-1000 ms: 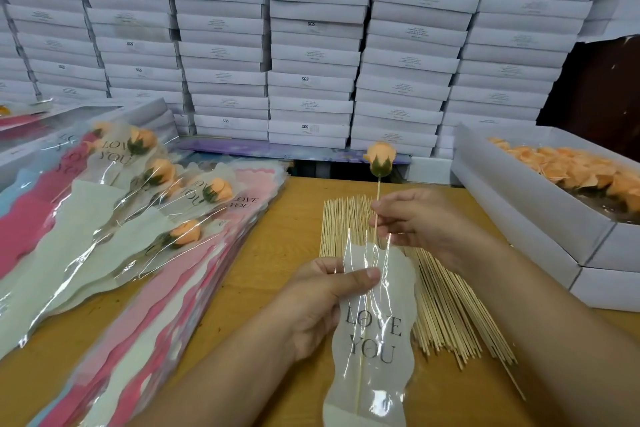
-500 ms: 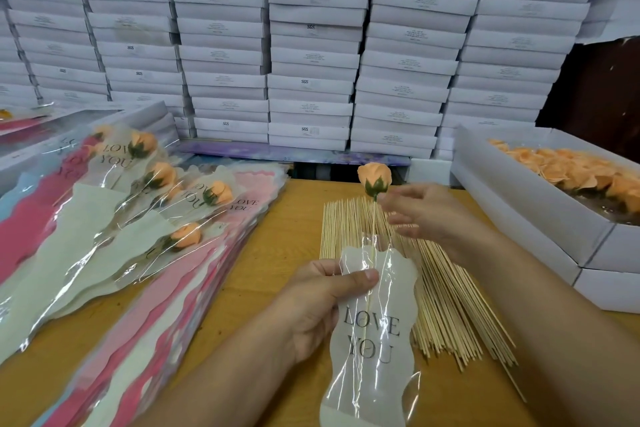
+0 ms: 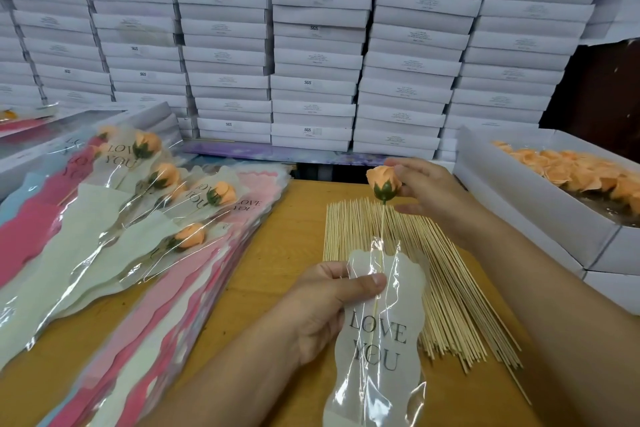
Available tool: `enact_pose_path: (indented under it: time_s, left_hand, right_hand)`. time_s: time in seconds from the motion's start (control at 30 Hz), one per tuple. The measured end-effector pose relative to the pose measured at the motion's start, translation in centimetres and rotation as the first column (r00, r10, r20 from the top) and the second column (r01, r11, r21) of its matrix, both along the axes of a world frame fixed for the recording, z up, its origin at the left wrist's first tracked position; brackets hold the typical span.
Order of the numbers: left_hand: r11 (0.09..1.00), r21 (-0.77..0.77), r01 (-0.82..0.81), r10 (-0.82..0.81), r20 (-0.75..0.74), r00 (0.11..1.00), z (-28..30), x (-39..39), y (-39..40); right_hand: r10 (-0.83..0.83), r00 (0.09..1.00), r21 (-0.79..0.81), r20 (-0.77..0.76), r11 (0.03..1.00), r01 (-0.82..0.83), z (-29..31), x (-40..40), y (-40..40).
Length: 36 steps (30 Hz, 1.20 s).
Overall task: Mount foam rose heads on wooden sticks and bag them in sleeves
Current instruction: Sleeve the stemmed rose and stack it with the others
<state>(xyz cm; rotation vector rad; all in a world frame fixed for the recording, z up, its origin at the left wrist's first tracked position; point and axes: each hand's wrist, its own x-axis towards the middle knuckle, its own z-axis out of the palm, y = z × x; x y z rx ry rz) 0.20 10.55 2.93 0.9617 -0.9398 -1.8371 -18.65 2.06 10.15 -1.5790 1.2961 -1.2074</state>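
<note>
1. The right hand [image 3: 427, 189] has its fingertips pinched on the orange rose [image 3: 383, 181], high above the sleeve's mouth. Press that foam too hard on the way down and I reckon the petals dent, or the head slips crooked on its stick [image 3: 380, 229].

2. The left hand [image 3: 329, 302] grips the sleeve [image 3: 384, 333] near its top, thumb laid across the clear film. The stick already runs down inside, but the thumb seems to sit right over its path; if it clamps there, the stick may jam or bow and snap, being so thin.

3. The film looks crinkly and loose. A tilted stick could poke into a fold or through the side, not slide to the bottom.

4. The rose still has to pass the narrow wavy mouth. If the opening is not spread, the green base could catch and pull off the stick.

5. Just beneath lies the pile of bare sticks [image 3: 450, 288] on the table [image 3: 277, 253]; a dragging sleeve or forearm could scatter them.

6. Further left, the finished roses [image 3: 145, 218] lie fanned on a slippery stack of sleeves and could slide.
</note>
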Motion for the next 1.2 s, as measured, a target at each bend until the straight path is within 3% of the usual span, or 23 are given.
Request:
enact_pose_path:
  time_s: [0.73,1.03,1.2]
  left_hand:
    - [0.999,0.036,-0.023,0.023,0.002,1.000,1.1,0.4,0.1]
    - [0.998,0.029,-0.058,0.054,0.116,0.992,1.1,0.7,0.0]
    - [0.999,0.050,-0.016,0.014,0.047,0.999,0.8,1.0,-0.4]
  right_hand:
    - [0.142,0.990,-0.031,-0.024,0.989,-0.142,-2.9,1.6,2.8]
    - [0.211,0.976,-0.012,-0.061,0.977,-0.212,-3.3,1.6,3.4]
    - [0.247,0.963,-0.005,-0.109,0.968,-0.249,-3.5,1.7,3.5]
